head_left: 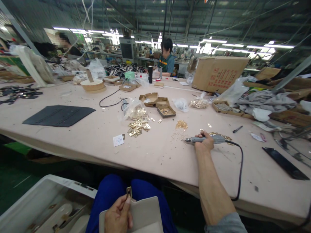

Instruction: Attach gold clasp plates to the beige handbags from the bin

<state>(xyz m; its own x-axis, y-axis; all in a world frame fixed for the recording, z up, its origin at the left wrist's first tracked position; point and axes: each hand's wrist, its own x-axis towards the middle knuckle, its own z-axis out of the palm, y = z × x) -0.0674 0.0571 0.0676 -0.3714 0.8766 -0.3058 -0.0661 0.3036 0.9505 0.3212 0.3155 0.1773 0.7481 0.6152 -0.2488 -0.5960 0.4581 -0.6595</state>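
My left hand (119, 215) is closed over my lap, pinching a small gold metal fitting (129, 191) at the edge of a folded beige leather-like piece (147, 213). The piece rests across my blue-clad thighs, and its lower part runs out of view. On the table, my right hand (205, 144) is wrapped round a grey electric screwdriver (219, 139). The tool lies nearly level, its tip pointing left beside scattered tiny screws (178, 136) and a pile of small gold parts (181, 124). Behind its body, more gold fittings (216, 134) are partly hidden.
Gold plates (138, 127) spill from a plastic bag (136, 108). Small cardboard boxes (166, 111) stand behind. A black sheet (59, 115) lies left, a dark strip (285, 163) right. The screwdriver's cord (241, 168) hangs over the table edge. A white crate (48, 191) stands lower left. Another person (167, 61) sits across.
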